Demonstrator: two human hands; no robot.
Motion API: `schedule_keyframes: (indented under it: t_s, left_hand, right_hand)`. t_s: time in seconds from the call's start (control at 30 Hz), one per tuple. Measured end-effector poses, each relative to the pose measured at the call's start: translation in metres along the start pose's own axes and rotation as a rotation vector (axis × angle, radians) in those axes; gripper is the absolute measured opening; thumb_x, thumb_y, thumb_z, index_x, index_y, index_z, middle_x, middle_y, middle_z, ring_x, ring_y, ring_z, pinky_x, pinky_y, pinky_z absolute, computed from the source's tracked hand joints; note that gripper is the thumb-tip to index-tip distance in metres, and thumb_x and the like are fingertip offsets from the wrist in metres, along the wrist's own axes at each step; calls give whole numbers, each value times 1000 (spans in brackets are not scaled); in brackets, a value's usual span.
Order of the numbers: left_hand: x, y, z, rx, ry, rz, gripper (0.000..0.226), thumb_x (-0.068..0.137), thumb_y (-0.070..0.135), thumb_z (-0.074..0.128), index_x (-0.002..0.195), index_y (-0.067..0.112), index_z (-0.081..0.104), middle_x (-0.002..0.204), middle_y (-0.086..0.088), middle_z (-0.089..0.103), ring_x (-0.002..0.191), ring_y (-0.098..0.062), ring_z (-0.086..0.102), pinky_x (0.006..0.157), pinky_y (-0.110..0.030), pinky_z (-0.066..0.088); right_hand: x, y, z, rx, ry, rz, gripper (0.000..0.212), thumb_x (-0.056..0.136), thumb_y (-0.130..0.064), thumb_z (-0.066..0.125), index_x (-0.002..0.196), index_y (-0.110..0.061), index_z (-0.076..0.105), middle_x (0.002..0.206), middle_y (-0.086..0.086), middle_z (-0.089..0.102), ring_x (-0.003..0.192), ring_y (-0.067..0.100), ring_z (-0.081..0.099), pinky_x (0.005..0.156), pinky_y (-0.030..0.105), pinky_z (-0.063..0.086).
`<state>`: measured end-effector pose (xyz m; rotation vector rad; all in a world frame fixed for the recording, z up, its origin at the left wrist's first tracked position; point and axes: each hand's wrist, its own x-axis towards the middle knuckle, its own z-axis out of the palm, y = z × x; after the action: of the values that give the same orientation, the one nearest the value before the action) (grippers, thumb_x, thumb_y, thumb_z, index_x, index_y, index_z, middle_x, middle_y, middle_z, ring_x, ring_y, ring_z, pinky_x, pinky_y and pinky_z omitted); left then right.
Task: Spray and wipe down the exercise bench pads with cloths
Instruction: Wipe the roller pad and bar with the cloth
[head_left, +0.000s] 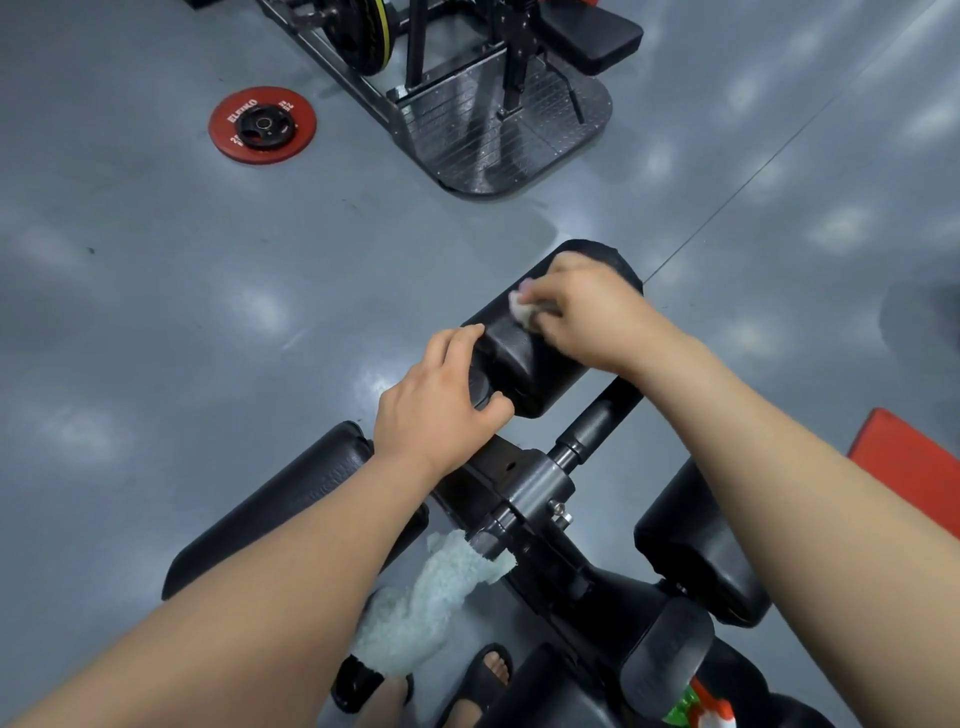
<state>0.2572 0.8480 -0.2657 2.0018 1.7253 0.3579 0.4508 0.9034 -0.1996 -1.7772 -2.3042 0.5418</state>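
Note:
A black roller pad (524, 358) sticks out ahead of me on the bench's metal arm. My right hand (582, 317) presses a small pale cloth (521, 310) onto the pad's top, fingers curled round it. My left hand (441, 405) grips the pad's near left end, thumb underneath. Two more black pads flank the frame: the left pad (291, 499) and the right pad (691, 545). A light-green cloth (431, 597) hangs from the frame below my left forearm. A spray bottle (701, 712) with a green and orange top shows at the bottom edge.
A red weight plate (262, 124) lies on the grey floor at the far left. A black machine with a steel footplate (498, 135) stands beyond. A red pad (909, 467) shows at the right edge. My feet in black sandals (483, 675) stand beside the bench.

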Motion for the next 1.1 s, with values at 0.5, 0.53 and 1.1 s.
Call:
schedule_keyframes:
  t_s: [0.5, 0.53, 1.1]
  left_hand:
    - [-2, 1, -1, -17, -12, 7, 70, 85, 55, 56, 149, 42, 30, 147, 26, 31, 106, -12, 59, 81, -32, 37]
    - [-2, 0, -1, -16, -15, 6, 70, 85, 55, 56, 149, 42, 31, 147, 26, 31, 106, -12, 59, 81, -32, 37]
    - [-5, -4, -2, -4, -19, 93, 52, 82, 49, 52, 133, 48, 44, 135, 26, 36, 85, -9, 56, 75, -32, 41]
  right_hand:
    - [9, 61, -15, -25, 185, 271, 28, 87, -3, 55, 105, -12, 74, 96, 7, 50, 95, 32, 56, 76, 23, 33]
    - [14, 67, -17, -36, 203, 327, 31, 87, -1, 53, 107, -11, 75, 95, 8, 49, 100, 34, 56, 75, 23, 30]
    - [26, 59, -8, -72, 157, 322, 31, 85, 0, 44, 91, -18, 68, 104, 10, 57, 108, 42, 50, 90, 32, 39]
